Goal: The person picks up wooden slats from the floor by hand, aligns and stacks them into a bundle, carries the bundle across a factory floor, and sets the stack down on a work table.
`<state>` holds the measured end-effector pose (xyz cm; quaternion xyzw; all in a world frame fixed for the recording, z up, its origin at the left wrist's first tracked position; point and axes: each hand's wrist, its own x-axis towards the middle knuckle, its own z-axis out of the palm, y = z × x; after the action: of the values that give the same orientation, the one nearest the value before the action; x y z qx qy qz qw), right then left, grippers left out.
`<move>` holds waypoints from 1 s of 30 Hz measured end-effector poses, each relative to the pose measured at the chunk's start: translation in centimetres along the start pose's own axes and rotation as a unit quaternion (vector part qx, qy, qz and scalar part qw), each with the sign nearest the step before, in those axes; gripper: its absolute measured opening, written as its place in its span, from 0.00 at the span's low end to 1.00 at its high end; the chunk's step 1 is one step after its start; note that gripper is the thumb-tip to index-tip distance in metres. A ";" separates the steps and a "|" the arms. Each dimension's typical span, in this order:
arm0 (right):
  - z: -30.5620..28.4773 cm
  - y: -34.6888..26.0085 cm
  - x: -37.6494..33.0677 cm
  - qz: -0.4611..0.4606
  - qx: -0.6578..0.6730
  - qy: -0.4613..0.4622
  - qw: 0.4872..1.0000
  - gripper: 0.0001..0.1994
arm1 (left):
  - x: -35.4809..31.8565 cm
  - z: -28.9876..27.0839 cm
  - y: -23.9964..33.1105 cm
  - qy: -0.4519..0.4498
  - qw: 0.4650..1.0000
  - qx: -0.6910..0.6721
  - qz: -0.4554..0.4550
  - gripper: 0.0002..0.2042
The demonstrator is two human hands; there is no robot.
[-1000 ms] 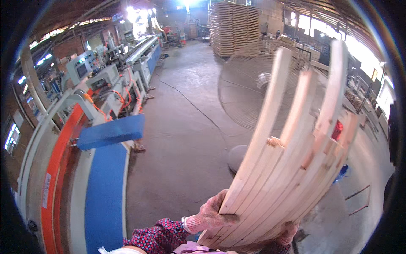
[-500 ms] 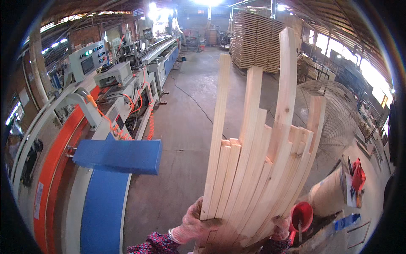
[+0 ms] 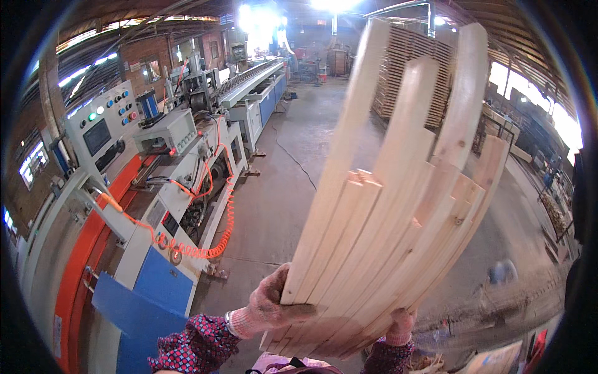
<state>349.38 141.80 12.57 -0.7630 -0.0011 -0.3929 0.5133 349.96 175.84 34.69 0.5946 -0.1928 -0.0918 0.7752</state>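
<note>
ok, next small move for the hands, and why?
Probably a slight inward squeeze on the wooden strips: the left hand and right hand hold them from opposite sides near their lower ends, several strips jut well above the rest, and nothing visible binds them.

Left hand (image 3: pixel 271 304) and right hand (image 3: pixel 400 325), both gloved, hold a bundle of pale wooden strips (image 3: pixel 367 249) near its lower end, top ends uneven; machine (image 3: pixel 165 277) with control panel (image 3: pixel 107 124) and orange coiled hose (image 3: pixel 229 227) at left, wood stack (image 3: pixel 417 47) partly hidden behind.
</note>
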 end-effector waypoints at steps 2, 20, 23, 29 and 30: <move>3.4 0.9 3.1 0.098 0.147 -0.026 0.984 0.21 | 5.1 -2.4 -1.2 -0.014 1.000 0.021 0.019 0.32; 23.4 13.7 40.5 0.232 0.283 0.016 0.931 0.36 | 54.8 -17.6 -9.6 -0.123 0.987 -0.084 -0.057 0.35; 29.9 20.9 47.9 0.199 0.224 0.081 0.951 0.37 | 63.1 -20.1 -11.4 -0.088 0.993 -0.068 -0.044 0.35; 40.5 31.1 65.2 0.206 0.248 -0.059 0.945 0.33 | 80.9 -25.8 -10.4 -0.040 0.999 0.014 0.013 0.36; 41.8 33.0 67.3 0.181 0.200 -0.078 0.960 0.32 | 83.5 -26.7 -10.6 -0.026 0.999 -0.008 0.023 0.36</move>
<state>434.34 131.94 20.32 -0.6602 0.0182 -0.2241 0.7166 437.68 165.50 34.52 0.5811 -0.2258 -0.0904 0.7766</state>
